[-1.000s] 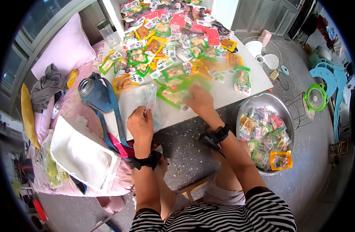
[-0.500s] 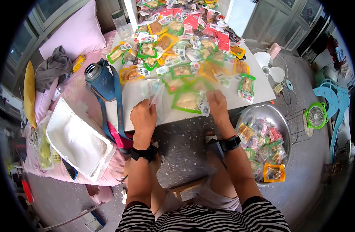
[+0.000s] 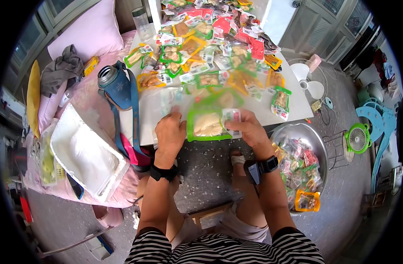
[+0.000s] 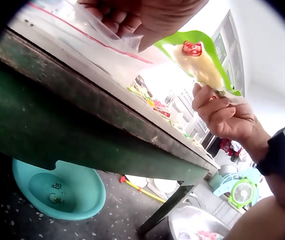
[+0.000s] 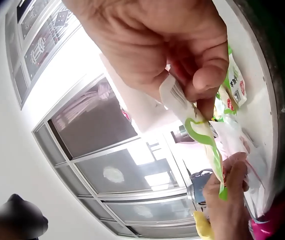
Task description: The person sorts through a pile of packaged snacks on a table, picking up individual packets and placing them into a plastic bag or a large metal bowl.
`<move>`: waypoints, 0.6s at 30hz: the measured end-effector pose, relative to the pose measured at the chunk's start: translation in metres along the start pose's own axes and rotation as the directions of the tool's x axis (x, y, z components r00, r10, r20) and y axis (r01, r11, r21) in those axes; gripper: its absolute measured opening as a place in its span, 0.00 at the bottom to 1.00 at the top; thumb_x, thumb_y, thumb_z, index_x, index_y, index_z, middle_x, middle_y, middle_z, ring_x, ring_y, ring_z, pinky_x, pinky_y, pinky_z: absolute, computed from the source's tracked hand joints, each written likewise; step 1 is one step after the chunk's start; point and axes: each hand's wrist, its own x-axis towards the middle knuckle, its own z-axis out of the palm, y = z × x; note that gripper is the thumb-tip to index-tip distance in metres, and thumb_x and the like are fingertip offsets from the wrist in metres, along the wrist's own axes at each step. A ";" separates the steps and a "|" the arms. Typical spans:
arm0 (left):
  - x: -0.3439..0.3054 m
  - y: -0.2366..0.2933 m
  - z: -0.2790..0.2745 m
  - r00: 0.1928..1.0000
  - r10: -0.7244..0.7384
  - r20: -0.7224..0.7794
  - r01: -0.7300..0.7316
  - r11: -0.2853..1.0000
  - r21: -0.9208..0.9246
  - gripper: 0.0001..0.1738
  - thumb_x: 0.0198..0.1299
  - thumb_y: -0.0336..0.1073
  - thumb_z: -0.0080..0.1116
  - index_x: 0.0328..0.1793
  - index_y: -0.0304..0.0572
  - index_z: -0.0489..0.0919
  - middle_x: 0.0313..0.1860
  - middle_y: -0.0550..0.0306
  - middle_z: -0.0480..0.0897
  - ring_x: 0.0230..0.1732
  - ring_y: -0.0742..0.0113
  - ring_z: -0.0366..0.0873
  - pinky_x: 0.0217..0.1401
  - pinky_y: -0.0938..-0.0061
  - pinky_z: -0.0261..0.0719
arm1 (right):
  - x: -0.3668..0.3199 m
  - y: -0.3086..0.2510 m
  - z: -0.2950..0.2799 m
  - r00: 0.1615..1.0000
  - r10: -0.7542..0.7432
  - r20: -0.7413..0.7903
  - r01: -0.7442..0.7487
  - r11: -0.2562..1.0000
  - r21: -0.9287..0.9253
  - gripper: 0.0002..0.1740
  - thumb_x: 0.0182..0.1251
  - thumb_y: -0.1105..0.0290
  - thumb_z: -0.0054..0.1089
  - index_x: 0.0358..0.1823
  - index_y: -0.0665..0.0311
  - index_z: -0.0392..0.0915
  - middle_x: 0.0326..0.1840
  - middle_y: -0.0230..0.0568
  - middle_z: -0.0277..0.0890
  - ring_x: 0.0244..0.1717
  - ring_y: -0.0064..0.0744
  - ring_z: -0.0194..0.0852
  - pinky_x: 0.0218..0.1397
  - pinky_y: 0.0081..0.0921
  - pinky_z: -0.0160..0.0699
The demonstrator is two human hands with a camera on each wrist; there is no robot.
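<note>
My right hand (image 3: 253,130) pinches one end of a green-edged vacuum food packet (image 3: 206,125) between thumb and fingers. Pale food shows through its clear window, and the packet is held over the table's front edge. Beside its left end, my left hand (image 3: 170,132) has its fingers curled on a clear zip bag (image 4: 95,45) with a red strip, seen in the left wrist view. Part of that bag lies on the white table (image 3: 298,99). More green-edged and orange-edged packets (image 3: 208,79) lie just beyond the hands.
A big pile of packets (image 3: 192,44) covers the table's back. On the floor to the right stands a metal basin (image 3: 323,152) holding packets. A blue strapped flask (image 3: 118,90) and a white foam box (image 3: 85,149) are at the left. A teal tub (image 4: 92,192) sits under the table.
My right hand has picked up the green-edged packet from the table and drawn it back toward my left hand. The left hand keeps its hold on the bag. The head view has shifted slightly.
</note>
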 end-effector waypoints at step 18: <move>-0.009 0.026 -0.006 0.992 0.053 -0.118 -0.068 0.989 -0.129 0.15 0.52 0.24 0.58 0.48 0.40 0.82 0.30 0.47 0.75 0.31 0.48 0.78 0.32 0.57 0.76 | 0.025 0.049 0.060 0.997 -0.049 -0.059 0.056 0.991 0.125 0.13 0.67 0.74 0.59 0.52 0.65 0.77 0.39 0.29 0.80 0.36 0.17 0.78 0.38 0.17 0.79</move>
